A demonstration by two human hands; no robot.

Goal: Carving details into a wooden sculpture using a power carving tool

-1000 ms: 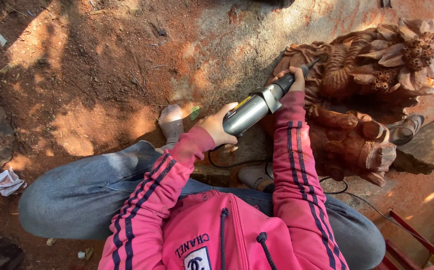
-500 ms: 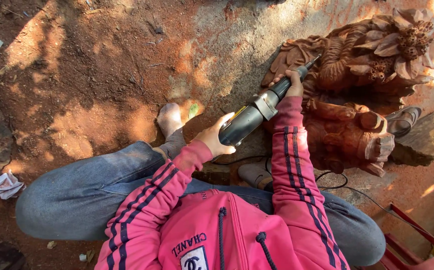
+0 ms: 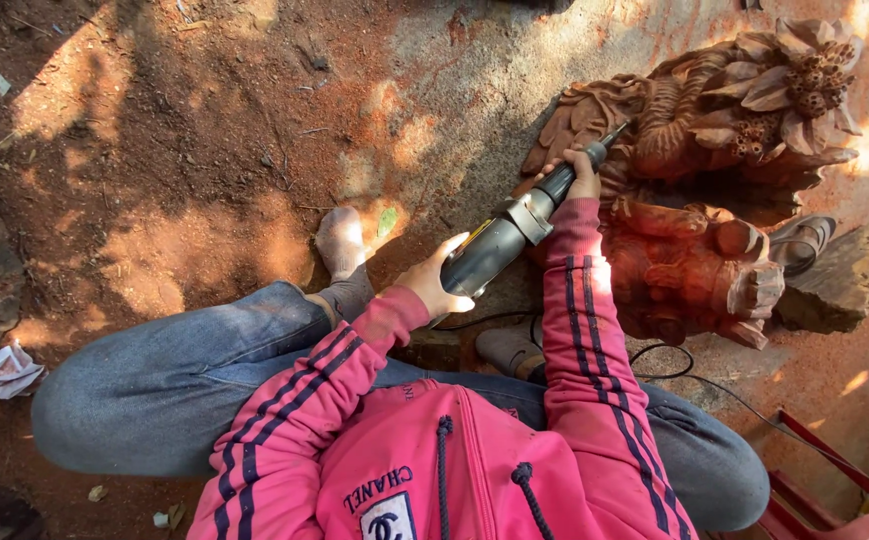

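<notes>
A grey and black electric rotary grinder (image 3: 511, 235) points up and to the right. My left hand (image 3: 433, 283) grips its thick rear body. My right hand (image 3: 581, 174) holds the narrow front end, close to the bit. The bit touches a reddish-brown carved wooden sculpture (image 3: 695, 170) lying on the ground, with petal and cone shapes at its top right. Both arms wear pink sleeves with dark stripes.
I sit on reddish dirt ground (image 3: 205, 150) in blue jeans, one socked foot (image 3: 343, 250) out in front. A rock (image 3: 840, 280) and a sandal (image 3: 800, 240) lie right of the sculpture. A black cord (image 3: 675, 375) runs under it. A red chair frame (image 3: 835, 480) is at bottom right.
The grinder's tip and my right hand have shifted slightly along the carving. The view has drifted a little; my grip is the same.
</notes>
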